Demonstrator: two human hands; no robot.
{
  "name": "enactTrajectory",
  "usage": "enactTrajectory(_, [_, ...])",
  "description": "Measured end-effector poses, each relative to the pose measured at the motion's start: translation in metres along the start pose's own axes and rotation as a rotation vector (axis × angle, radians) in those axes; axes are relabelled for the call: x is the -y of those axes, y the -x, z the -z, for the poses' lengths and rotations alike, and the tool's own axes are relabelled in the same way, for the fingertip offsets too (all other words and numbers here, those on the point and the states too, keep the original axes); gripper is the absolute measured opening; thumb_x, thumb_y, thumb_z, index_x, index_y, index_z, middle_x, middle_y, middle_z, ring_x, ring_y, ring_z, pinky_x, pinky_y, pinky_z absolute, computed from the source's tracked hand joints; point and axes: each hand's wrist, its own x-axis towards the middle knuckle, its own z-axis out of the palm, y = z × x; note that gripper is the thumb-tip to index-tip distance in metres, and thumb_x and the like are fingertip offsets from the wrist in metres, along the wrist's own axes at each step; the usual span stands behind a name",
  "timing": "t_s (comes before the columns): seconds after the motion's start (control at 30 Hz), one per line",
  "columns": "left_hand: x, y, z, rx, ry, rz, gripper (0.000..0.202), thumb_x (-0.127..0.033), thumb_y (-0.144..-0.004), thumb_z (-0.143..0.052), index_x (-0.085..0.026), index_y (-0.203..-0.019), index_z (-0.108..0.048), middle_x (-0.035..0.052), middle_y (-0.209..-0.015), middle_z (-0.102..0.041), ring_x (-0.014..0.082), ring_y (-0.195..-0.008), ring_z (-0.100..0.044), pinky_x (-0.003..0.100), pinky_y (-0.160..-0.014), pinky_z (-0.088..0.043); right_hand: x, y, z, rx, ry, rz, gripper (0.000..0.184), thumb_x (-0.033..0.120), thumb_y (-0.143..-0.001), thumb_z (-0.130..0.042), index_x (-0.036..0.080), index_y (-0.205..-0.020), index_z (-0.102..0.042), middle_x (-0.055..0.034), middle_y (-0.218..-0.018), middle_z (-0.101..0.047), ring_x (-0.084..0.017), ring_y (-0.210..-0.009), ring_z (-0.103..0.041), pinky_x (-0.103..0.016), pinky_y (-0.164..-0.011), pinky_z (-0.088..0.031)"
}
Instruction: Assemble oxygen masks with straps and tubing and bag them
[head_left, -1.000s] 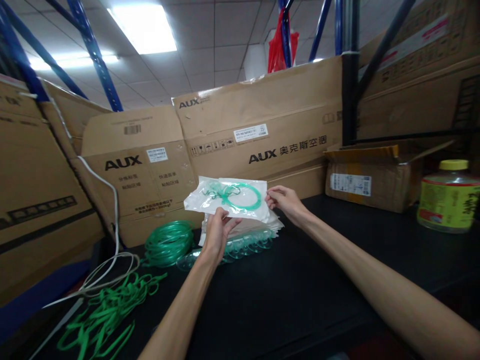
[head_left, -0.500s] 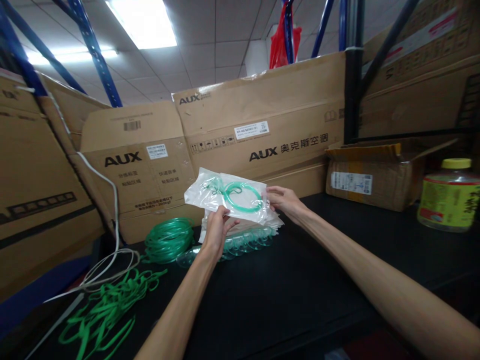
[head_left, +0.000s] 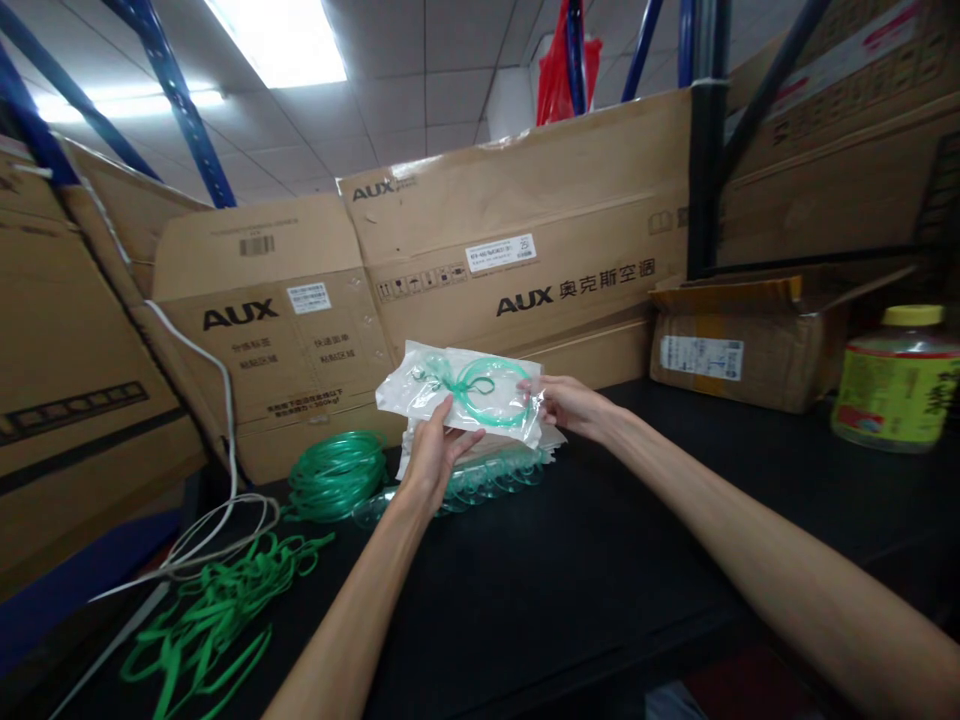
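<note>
While glossy green tubing (head_left: 491,420) loops inside, the left hand (head_left: 433,452) and right hand (head_left: 571,404) grasp the crinkled plastic pouch (head_left: 506,398).

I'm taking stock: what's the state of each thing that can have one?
Clear-and-white plastic pouch: held by left hand and right hand; seal unclear.
Thin green tubing inside: looped.
Green translucent tubing bundle: coiled.
Flat green strips: tangled, loose.
Clear greenish plastic pieces: lined up.
Small brown cardboard box: open.
Clear jar with yellow cap: closed.
Red plastic bag: hanging.
White ceiling light: lit.

"AUX" on smaller carton (head_left: 259,370); "AUX 奥克斯空调" on wide carton (head_left: 585,200).
</note>
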Motion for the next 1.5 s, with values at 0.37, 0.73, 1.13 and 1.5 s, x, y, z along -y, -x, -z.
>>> enactTrajectory(0.37, [-0.002, -0.004, 0.004, -0.158, 0.053, 0.013, 0.018, -0.025, -0.098, -0.058, -0.012, -0.106, -0.067, 0.0148, -0.111, -0.071, 0.0227, -0.095, -0.073, 0.030, -0.073, -0.066, 0.016, 0.007, 0.003, -0.094, -0.067, 0.075, 0.019, 0.032, -0.100, -0.061, 0.013, -0.101, -0.064, 0.0021, -0.080, -0.063, -0.007, -0.054, -0.055, -0.019, -0.046, -0.047])
enactTrajectory(0.73, [-0.010, -0.012, 0.011, -0.286, 0.107, -0.033, 0.017, -0.022, -0.102, -0.050, -0.014, -0.105, -0.065, 0.0110, -0.106, -0.070, 0.0180, -0.093, -0.070, 0.029, -0.078, -0.066, 0.033, 0.001, 0.030, -0.458, -0.255, 0.328, 0.022, 0.034, -0.101, -0.060, 0.014, -0.093, -0.062, 0.0043, -0.073, -0.058, -0.006, -0.050, -0.049, -0.018, -0.043, -0.042])
enactTrajectory(1.13, [-0.007, -0.013, 0.014, -0.210, 0.013, -0.013, 0.012, -0.016, -0.099, -0.055, -0.011, -0.100, -0.065, 0.0135, -0.108, -0.069, 0.0200, -0.100, -0.073, 0.026, -0.080, -0.065, 0.070, 0.018, 0.056, -0.929, -0.323, 0.861, 0.019, 0.026, -0.108, -0.024, 0.029, -0.089, -0.029, 0.0089, -0.067, -0.057, -0.009, -0.044, -0.054, -0.019, -0.043, -0.038])
enactTrajectory(1.5, [-0.007, -0.020, 0.023, -0.026, -0.621, 0.007, 0.032, -0.035, -0.092, -0.065, -0.011, -0.073, -0.073, 0.0171, -0.069, -0.075, 0.0194, -0.053, -0.069, 0.030, -0.058, -0.059, 0.060, 0.014, 0.049, -0.904, -0.220, 0.865, 0.023, 0.035, -0.106, -0.042, 0.028, -0.087, -0.030, 0.0114, -0.063, -0.058, -0.007, -0.038, -0.053, -0.014, -0.036, -0.036])
